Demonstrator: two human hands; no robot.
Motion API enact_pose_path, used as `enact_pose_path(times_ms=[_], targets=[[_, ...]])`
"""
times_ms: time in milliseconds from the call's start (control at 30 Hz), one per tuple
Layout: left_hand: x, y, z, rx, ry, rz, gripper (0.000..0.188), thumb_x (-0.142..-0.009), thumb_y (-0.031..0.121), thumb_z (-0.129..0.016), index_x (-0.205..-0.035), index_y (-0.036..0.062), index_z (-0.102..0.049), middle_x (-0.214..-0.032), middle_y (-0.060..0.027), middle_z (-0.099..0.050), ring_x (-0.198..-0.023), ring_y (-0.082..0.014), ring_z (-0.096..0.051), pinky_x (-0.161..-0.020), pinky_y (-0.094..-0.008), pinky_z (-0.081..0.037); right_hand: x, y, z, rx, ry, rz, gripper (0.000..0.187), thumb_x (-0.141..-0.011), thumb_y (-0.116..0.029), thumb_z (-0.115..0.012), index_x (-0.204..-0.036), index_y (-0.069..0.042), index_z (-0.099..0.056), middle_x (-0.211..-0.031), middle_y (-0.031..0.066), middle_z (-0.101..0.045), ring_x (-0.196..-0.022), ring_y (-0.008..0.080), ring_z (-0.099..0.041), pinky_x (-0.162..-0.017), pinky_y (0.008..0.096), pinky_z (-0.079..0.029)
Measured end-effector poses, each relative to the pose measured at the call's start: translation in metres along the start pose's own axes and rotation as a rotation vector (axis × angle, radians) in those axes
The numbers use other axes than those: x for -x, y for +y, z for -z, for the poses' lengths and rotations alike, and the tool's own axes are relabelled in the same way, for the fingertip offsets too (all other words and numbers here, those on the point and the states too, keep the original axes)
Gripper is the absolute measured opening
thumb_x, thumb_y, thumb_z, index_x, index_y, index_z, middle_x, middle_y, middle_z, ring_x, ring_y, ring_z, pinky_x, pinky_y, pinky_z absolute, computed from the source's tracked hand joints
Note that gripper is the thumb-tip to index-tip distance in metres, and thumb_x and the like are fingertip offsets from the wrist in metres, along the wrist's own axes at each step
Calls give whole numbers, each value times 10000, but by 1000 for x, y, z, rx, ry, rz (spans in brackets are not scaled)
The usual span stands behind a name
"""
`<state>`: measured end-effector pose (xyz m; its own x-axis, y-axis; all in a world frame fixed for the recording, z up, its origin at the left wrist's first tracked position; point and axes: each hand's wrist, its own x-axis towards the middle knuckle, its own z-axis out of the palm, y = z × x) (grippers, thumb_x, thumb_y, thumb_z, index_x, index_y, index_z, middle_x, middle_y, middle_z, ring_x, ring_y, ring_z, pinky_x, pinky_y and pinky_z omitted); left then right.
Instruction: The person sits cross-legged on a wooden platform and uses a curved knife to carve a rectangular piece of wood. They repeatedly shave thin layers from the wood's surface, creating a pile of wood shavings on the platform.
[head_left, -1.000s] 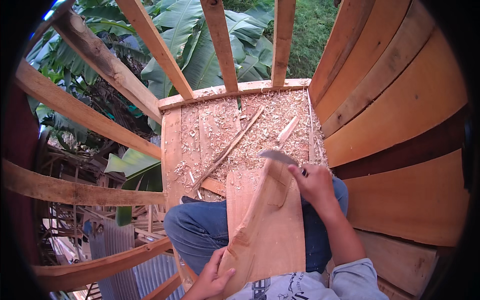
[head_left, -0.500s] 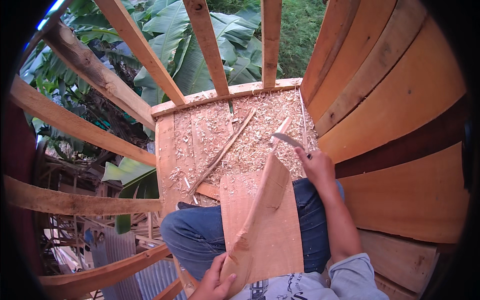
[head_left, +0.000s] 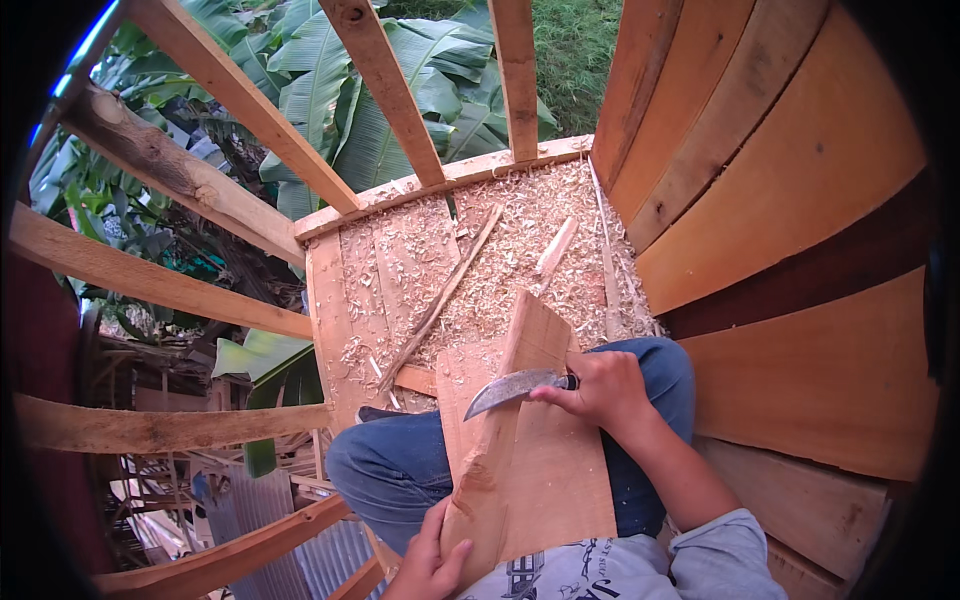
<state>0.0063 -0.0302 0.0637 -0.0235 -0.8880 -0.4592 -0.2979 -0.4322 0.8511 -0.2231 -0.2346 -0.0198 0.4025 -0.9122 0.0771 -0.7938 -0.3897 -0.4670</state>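
- One long wooden piece, with a rough notch partway down its side, lies at 6 o'clock from the view's centre, over a flat board on the person's lap; its far end points between 12 and 1 o'clock.
- The left hand grasps the near end, between 6 and 7 o'clock, thumb over the upper face.
- The right hand, at 2 o'clock from the wood's middle, is closed around the dark handle of a curved knife. The blade crosses the wood, tip between 8 and 9 o'clock; whether its edge bites cannot be told.
- The wood looks stiff and fairly light for its length, dry rather than slippery, and likely to chip or splinter near the notch.
- The near end seems the best hold, well apart from the blade; the board beneath should give steady backing. The knife is best taken by its handle alone.
- No container can be made out: the curled shavings lie loose on the plank floor toward 12 o'clock. Among them rest a long thin stick, at 11 o'clock from the wood, and a short pale offcut, between 12 and 1.
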Motion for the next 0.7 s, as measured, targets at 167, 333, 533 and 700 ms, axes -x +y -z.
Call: enact_pose_path(times_ms=[167, 333, 533, 700], targets=[[-5, -7, 0, 46, -15, -8, 565, -900, 22, -554, -1408, -32, -313, -1294, -140, -498, -1212, -177, -461, -1034, -319, -355, -7, 0, -7, 30, 49, -20, 774, -722, -791, -564, -583, -31, -622, -531, 147, -597, -518, 302, -642, -489, 391, -503], [-2, -8, 3, 52, -15, -3, 588, -854, -23, -554, -1399, -37, -331, -1313, -196, -487, -1252, -261, -469, -1055, -360, -355, -23, 31, -10, -11, 111, -359, 756, -821, -716, -532, -650, 11, -652, -598, 207, -615, -652, 382, -655, -617, 459, -518], [11, 7, 0, 22, -37, 21, 565, -872, 34, -548, -1401, -2, -353, -1298, -195, -501, -1246, -279, -468, -1047, -353, -347, -33, 24, 34, -137, 169, -473, 707, -850, -661, -544, -675, 13, -664, -593, 209, -608, -662, 387, -650, -622, 466, -508], [6, 14, -1, -16, -47, 15, 555, -881, 44, -545, -1399, -6, -350, -1283, -223, -507, -1234, -319, -490, -1039, -363, -361, 23, -35, 14, -66, -32, 12, 673, -771, -691, -621, -598, -42, -645, -493, 140, -566, -462, 312, -606, -453, 394, -474]])
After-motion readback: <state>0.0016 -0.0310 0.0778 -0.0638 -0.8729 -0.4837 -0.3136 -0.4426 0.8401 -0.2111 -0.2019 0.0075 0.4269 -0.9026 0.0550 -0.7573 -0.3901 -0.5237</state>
